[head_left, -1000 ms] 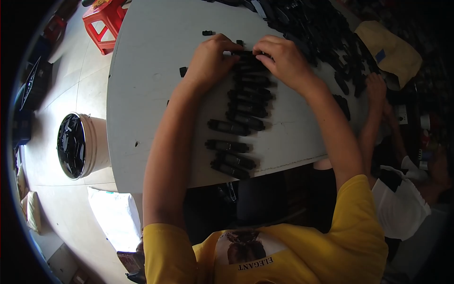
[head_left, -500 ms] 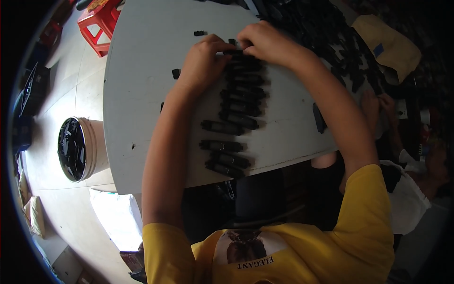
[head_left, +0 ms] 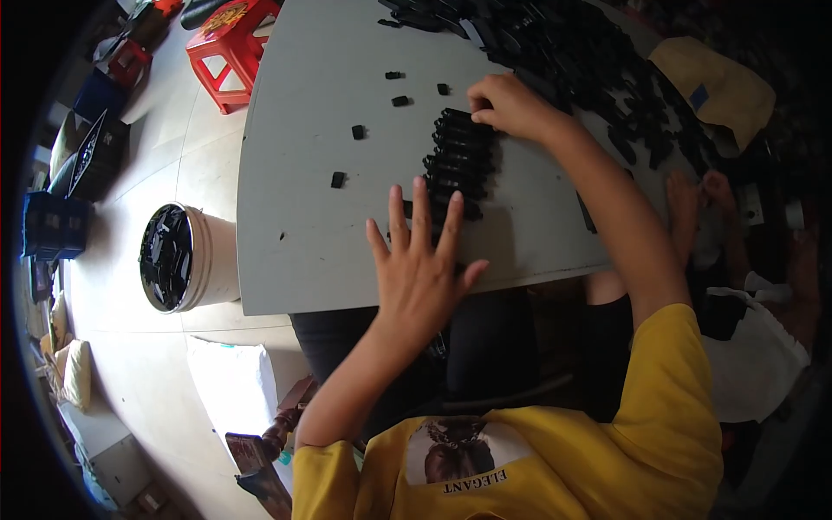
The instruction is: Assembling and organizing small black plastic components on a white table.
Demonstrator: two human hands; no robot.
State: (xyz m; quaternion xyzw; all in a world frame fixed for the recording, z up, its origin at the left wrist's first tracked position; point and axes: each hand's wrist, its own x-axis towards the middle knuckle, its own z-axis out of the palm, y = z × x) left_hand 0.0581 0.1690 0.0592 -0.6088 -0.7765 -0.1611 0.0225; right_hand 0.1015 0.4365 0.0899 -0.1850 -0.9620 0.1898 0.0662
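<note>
Black elongated plastic pieces point(head_left: 461, 158) lie side by side in a row on the pale table. My left hand point(head_left: 420, 264) hovers or rests over the near end of this row, its fingers spread wide and nothing in them; it hides some of the pieces there. At the far end of the row is my right hand point(head_left: 511, 106), with its fingers curled together against the last pieces. What its fingertips hold, if anything, is hidden. Left of the row, several small black blocks point(head_left: 359, 133) are scattered.
A big heap of black plastic parts point(head_left: 563, 61) covers the far right of the table point(head_left: 303, 251). Beyond it lies a brown paper bag point(head_left: 715, 87). Another person's hands point(head_left: 685, 195) are at the right. On the floor stand a bucket of black pieces point(head_left: 208, 260) and a red stool point(head_left: 227, 52).
My left hand has left the far end of the row, drawn back toward me and spread its fingers. My right hand stays near the far end. The whole view has shifted.
</note>
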